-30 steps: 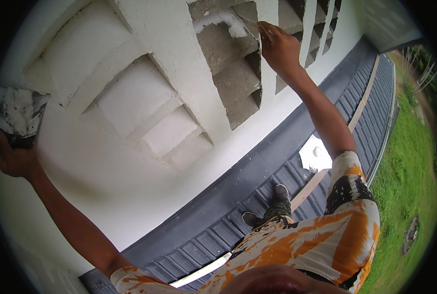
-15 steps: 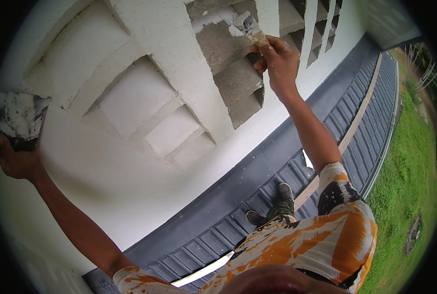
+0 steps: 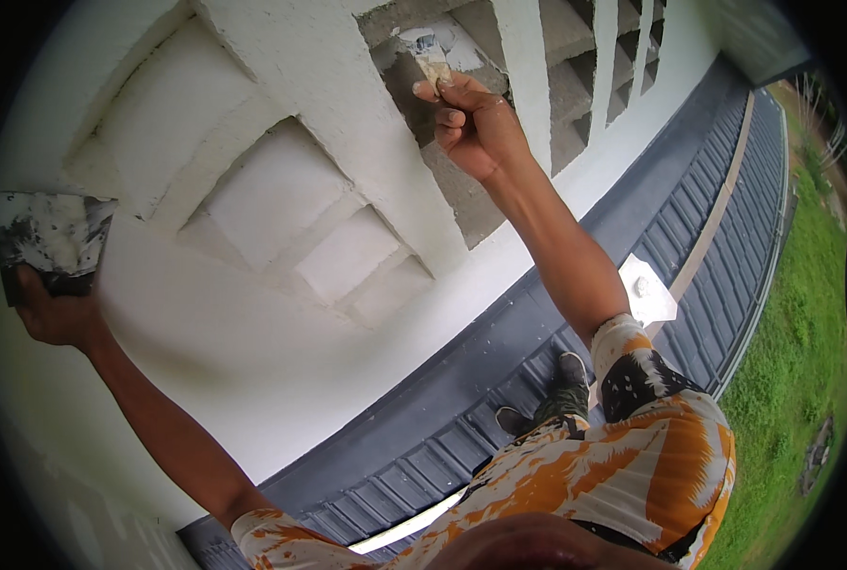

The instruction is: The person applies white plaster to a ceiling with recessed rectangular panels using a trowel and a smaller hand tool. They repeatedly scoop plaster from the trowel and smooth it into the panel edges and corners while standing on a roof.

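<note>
My right hand (image 3: pixel 480 123) is closed round the handle of a small putty knife (image 3: pixel 430 59), its blade smeared with white and grey putty. The blade lies at the upper part of a bare grey concrete recess (image 3: pixel 475 204) in the white wall; whether it touches the surface I cannot tell. A white patch of putty (image 3: pixel 456 43) shows beside the blade. At the far left, my left hand (image 3: pixel 57 313) grips a wide dark putty knife (image 3: pixel 57 233) from below, a heap of white putty spread over its broad blade.
Stepped recesses coated white (image 3: pixel 276 190) lie between my hands. More grey recesses (image 3: pixel 568 95) continue rightward. Below runs a dark ribbed metal roof (image 3: pixel 718 247) with a wooden strip (image 3: pixel 718 204), a white sheet (image 3: pixel 649 294) bearing a small lump, and my shoes (image 3: pixel 571 368). Grass (image 3: pixel 775 408) lies beyond the edge.
My right hand and the small putty knife have shifted left across the grey recess. The white sheet on the roof shows more fully. My left hand keeps its hold on the wide knife.
</note>
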Tool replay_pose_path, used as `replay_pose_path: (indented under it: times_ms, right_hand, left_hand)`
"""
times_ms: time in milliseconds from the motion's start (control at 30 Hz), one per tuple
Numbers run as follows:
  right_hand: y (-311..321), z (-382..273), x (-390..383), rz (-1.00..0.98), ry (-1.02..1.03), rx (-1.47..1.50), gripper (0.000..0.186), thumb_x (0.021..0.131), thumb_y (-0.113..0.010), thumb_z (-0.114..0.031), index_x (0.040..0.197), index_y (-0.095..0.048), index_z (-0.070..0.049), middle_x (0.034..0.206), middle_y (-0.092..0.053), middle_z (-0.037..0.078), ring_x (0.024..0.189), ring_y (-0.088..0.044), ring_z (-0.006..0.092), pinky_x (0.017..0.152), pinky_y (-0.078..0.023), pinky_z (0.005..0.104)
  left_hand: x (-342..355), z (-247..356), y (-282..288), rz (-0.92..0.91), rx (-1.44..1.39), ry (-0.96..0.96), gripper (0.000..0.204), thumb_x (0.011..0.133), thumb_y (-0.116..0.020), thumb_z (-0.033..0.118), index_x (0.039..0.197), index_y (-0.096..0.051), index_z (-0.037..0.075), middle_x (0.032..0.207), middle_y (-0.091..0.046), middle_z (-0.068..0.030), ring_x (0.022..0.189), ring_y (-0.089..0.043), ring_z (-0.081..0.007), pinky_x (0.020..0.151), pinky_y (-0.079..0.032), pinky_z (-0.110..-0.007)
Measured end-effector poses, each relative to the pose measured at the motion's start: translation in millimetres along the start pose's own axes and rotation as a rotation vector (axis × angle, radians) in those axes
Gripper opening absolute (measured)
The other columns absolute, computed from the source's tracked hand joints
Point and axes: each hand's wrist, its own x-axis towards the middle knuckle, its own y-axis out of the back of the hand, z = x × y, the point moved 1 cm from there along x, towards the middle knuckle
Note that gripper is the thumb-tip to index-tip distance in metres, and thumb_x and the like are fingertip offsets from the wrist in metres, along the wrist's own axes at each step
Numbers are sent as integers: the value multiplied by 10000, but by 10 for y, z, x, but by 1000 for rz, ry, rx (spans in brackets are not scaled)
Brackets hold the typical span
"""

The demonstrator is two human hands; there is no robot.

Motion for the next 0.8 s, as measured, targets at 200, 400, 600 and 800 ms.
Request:
replay_pose_path:
  times_ms: [200,400,600,800]
  right_hand:
    - [146,-114,-265,240,290,-636,205,955,-549,-97,1124,-616,-1,905,-692,104,560,-541,76,477,-436,208]
    - [331,-372,158,342,1289,-1862,275,839,-652,-104,1089,-698,-211,881,-694,51,601,-669,270,523,-540,357]
    - [282,-545,455,303,1056,-2300,338,808,-655,-120,1116,-705,-249,1002,-672,73,656,-683,293,550,-544,374]
    - [206,-634,112,271,978,-2251,358,798,-653,-102,1120,-710,-248,979,-665,56,674,-678,301,575,-543,388]
  left_hand:
    - [-10,62,54,9,-26,59,305,904,-704,177,1148,-635,8,1102,-637,-194,916,-638,-287,815,-527,-358]
    - [31,48,25,40,-273,254,361,851,-754,203,1142,-633,26,1041,-658,-198,888,-653,-312,773,-534,-360]
    - [88,-131,88,-1,452,-439,493,693,-827,217,1132,-640,89,1028,-678,-165,863,-674,-354,715,-548,-388]
    - [92,-375,180,-53,593,-458,501,685,-832,248,1132,-656,106,1040,-690,-126,857,-683,-328,724,-551,-374]
